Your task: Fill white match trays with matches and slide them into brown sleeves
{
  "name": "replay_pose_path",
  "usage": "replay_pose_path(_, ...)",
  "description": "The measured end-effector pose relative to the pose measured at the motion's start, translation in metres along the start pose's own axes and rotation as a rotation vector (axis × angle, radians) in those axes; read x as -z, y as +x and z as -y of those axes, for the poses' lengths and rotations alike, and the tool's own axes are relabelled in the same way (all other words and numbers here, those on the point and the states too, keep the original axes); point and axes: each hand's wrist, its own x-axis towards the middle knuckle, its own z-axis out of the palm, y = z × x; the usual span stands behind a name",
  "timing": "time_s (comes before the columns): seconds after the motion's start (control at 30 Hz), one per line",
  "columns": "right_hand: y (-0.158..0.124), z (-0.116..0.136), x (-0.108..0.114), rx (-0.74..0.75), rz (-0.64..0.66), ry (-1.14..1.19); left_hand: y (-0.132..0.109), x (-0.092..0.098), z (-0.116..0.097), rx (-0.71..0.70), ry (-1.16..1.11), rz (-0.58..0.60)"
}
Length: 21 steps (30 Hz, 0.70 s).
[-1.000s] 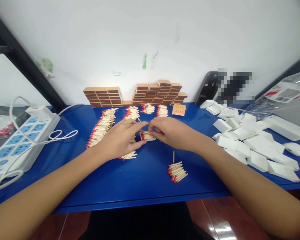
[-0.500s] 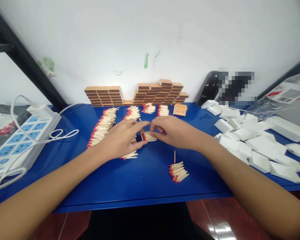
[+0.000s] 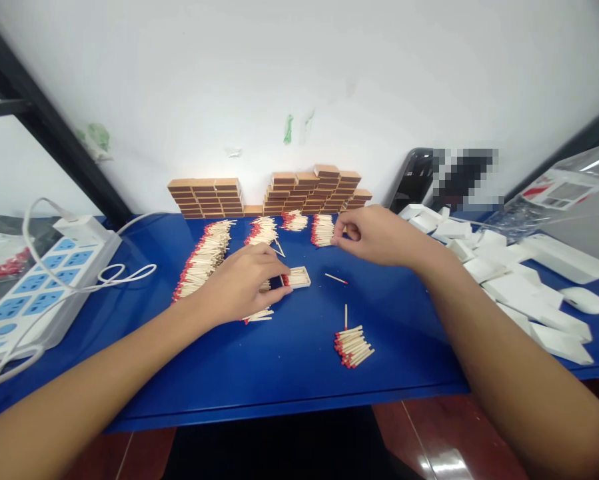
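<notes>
My left hand [image 3: 252,280] grips the left end of a small matchbox tray [image 3: 303,277] between thumb and fingers. Red-headed matches lie inside the tray, partly hidden by my fingertips. My right hand [image 3: 372,233] is at the right edge of a short pile of matches [image 3: 322,231], its thumb and index finger pinched together. Whether a match is between them I cannot make out. A single match [image 3: 336,278] lies on the blue table right of the tray. Closer to me is a small heap of matches [image 3: 354,347] with one match [image 3: 346,317] pointing away behind it.
Matchboxes [image 3: 309,190] stand stacked against the wall. A long row of matches [image 3: 204,260] and further piles [image 3: 294,220] lie before them. A power strip [image 3: 44,280] with white cables is at left. White boxes [image 3: 509,280] and a black device [image 3: 412,180] occupy the right.
My right hand has left the tray and moved back and right to the short match pile, covering the orange matchbox. The loose match beside the tray now shows. My left hand stays on the tray.
</notes>
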Motion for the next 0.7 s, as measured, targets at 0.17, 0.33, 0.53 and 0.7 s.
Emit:
replay_pose_path(0.17, -0.002, 0.004, 0.002, 0.079, 0.247, 0.148, -0.001, -0.001, 0.0, 0.037, 0.017, -0.032)
replay_pose_path(0.33, -0.002, 0.018, -0.02, 0.174, 0.27, 0.313, 0.0, -0.001, 0.002, -0.012, 0.003, 0.004)
replay_pose_path(0.53, -0.001, 0.029, -0.036, 0.278, 0.127, 0.356, -0.001, -0.001, 0.002, -0.03, -0.005, 0.012)
replay_pose_path(0.7, -0.001, 0.024, -0.028, 0.299, 0.16, 0.315, -0.001, -0.001, 0.002, 0.021, 0.01, -0.004)
